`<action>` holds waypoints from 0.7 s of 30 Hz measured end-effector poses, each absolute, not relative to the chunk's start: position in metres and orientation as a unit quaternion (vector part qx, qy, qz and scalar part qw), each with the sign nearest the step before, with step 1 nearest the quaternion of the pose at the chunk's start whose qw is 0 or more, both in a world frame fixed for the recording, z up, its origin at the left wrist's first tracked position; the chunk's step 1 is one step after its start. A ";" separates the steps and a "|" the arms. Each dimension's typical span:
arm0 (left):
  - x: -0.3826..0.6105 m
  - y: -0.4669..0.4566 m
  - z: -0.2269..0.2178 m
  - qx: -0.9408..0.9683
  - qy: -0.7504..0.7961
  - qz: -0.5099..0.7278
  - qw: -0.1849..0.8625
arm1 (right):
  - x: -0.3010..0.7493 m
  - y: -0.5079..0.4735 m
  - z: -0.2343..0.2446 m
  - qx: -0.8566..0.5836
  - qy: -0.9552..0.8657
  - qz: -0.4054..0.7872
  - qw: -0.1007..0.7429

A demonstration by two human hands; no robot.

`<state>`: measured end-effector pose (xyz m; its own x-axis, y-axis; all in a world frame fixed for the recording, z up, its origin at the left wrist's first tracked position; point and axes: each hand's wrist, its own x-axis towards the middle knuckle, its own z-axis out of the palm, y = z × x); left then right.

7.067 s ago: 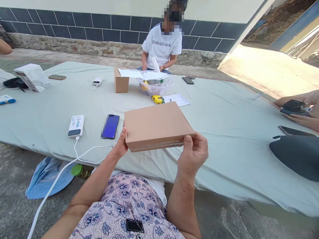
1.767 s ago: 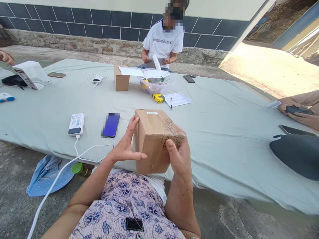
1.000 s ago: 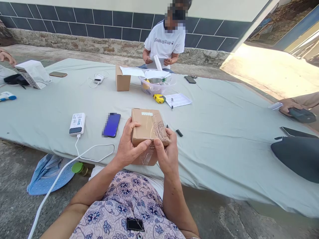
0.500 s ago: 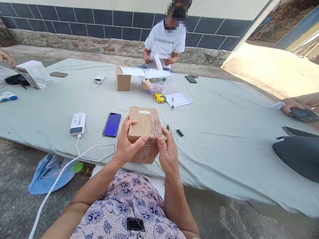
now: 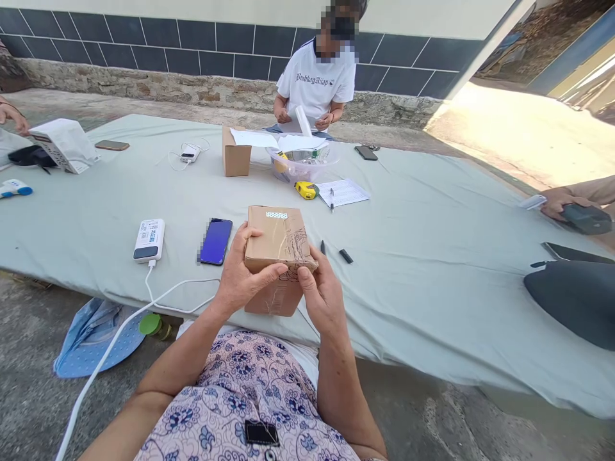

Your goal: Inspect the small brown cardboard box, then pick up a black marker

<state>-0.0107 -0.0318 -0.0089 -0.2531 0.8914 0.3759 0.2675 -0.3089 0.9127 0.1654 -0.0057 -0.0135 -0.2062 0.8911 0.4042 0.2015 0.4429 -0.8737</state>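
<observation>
I hold a brown cardboard box (image 5: 276,238) wrapped in clear tape above the near edge of the grey-green sheet (image 5: 423,256). My left hand (image 5: 243,275) wraps its left side, thumb laid across the front top edge. My right hand (image 5: 321,293) grips the right front corner, thumb and fingertips pinched at the tape on that edge. A small white label sits on the box's top near its far edge.
A blue phone (image 5: 216,241) and a white power bank (image 5: 147,240) with its cable lie left of the box. A pen (image 5: 323,247) and black cap (image 5: 345,256) lie to the right. Farther off: small carton (image 5: 236,155), plastic bowl (image 5: 300,166), yellow tape measure (image 5: 306,189), a seated person (image 5: 314,83).
The flat box was turned and lowered toward my lap. Over the last second it has stayed nearly still while my right fingers shifted along the taped front edge.
</observation>
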 end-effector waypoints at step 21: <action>-0.021 -0.030 -0.008 0.610 0.501 0.559 0.251 | 0.163 -0.004 -0.015 -0.415 -0.679 0.343 0.499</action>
